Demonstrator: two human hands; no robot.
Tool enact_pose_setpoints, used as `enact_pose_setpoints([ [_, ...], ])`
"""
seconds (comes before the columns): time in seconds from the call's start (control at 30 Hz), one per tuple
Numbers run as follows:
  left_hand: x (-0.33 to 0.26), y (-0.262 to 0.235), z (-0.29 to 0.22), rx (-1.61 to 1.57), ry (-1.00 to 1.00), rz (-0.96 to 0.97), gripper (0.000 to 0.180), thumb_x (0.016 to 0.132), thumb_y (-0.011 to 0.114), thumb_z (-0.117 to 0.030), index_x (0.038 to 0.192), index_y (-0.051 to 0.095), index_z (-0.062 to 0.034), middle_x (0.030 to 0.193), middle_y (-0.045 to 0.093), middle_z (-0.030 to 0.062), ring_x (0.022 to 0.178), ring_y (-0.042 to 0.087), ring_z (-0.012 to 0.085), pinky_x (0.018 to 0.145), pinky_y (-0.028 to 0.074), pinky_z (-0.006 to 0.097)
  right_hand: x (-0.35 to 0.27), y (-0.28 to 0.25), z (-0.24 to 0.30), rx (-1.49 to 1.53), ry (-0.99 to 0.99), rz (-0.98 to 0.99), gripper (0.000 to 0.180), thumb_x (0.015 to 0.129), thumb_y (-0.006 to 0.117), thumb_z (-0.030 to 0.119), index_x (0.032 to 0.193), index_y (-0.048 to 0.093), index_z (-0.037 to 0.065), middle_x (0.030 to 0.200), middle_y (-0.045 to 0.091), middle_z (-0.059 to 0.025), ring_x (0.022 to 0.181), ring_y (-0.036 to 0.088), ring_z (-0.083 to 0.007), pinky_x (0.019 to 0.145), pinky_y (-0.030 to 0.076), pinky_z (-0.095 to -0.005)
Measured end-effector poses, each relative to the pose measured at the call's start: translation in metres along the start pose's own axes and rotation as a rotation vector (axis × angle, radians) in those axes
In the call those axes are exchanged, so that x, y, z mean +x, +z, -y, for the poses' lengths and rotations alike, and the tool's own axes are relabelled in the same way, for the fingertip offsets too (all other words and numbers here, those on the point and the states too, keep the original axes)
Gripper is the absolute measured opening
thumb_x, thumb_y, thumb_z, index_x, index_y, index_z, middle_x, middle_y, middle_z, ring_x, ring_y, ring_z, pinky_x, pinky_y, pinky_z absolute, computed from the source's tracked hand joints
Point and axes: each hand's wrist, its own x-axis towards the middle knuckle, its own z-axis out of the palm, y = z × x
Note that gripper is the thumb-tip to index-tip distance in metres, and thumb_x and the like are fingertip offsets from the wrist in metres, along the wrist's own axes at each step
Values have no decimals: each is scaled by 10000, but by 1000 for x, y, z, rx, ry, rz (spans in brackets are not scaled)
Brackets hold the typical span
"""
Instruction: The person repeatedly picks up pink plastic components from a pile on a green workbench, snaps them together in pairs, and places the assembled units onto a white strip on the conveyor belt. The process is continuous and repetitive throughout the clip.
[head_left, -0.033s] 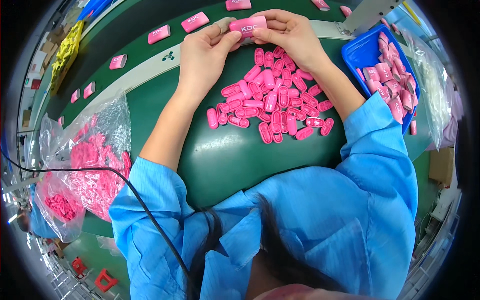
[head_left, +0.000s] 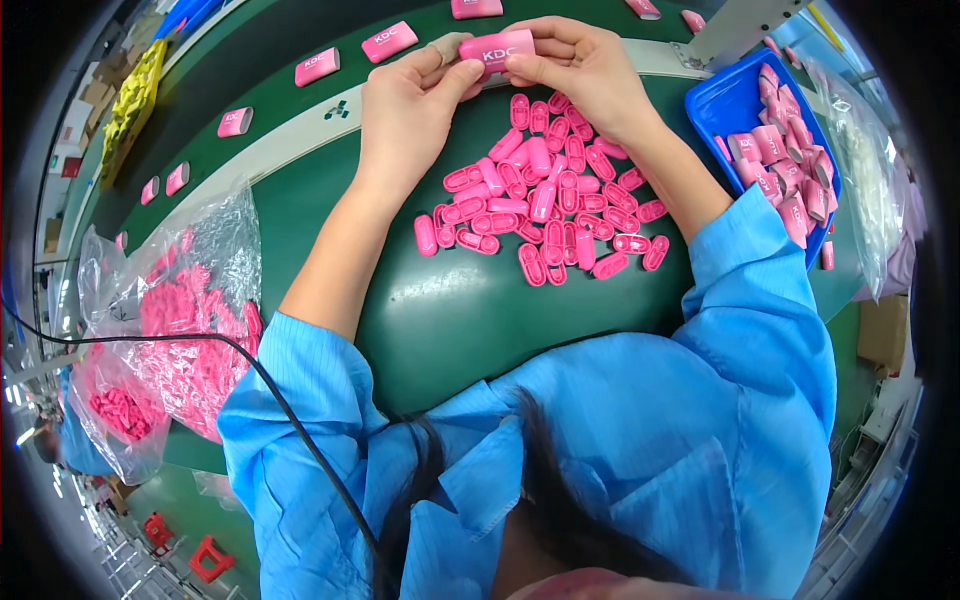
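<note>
A: At the far edge of the green tabletop (head_left: pixel 450 310), in the head view, what are the hands doing?

B: The left hand (head_left: pixel 405 105) and right hand (head_left: pixel 585 70) are together pinching one pink case (head_left: pixel 497 50), fingers pressed on its ends.

A: How far along?

B: Finished-looking pink cases (head_left: pixel 317 65) are lying in a row beyond, and the blue tray (head_left: pixel 735 105) is holding many. A pile of small pink clips (head_left: pixel 545 200) is waiting below the hands, and the bags (head_left: pixel 190 320) at left are looking full, so plenty seems left.
</note>
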Motion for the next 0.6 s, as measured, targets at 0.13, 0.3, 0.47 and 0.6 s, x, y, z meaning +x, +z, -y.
enact_pose_setpoints([
  [0.13, -6, 10, 3, 162, 115, -72, 339, 901, 581, -56, 1197, 555, 109, 903, 706, 182, 801, 704, 214, 727, 547, 287, -2, 5, 2, 9, 7, -19, 328, 864, 669, 53, 1161, 578, -51, 1041, 669, -121, 903, 649, -136, 824, 546, -257],
  [0.3, -24, 22, -22, 582, 110, -59, 490, 906, 565, -59, 1342, 401, 95, 1063, 664, 241, 960, 682, 278, 828, 533, 331, -13, 21, 10, -238, -139, -140, 334, 855, 671, 31, 1158, 576, -71, 1032, 677, -128, 908, 652, -133, 819, 550, -250],
  [0.47, -10, 17, -5, 674, 271, -5, 569, 846, 553, -15, 1350, 319, 109, 1052, 602, 302, 957, 613, 430, 840, 487, 462, 12, -6, -3, -208, -44, -48, 330, 867, 673, 95, 1153, 591, -47, 991, 684, -104, 865, 647, -114, 768, 535, -240],
  [0.6, -1, 7, 2, 767, 504, -31, 492, 839, 628, -61, 1310, 493, -24, 1295, 534, 187, 1148, 554, 329, 924, 473, 395, 53, -24, -20, -124, -104, -179, 268, 865, 649, 81, 1091, 605, -56, 815, 678, -82, 689, 624, -121, 611, 507, -247],
])
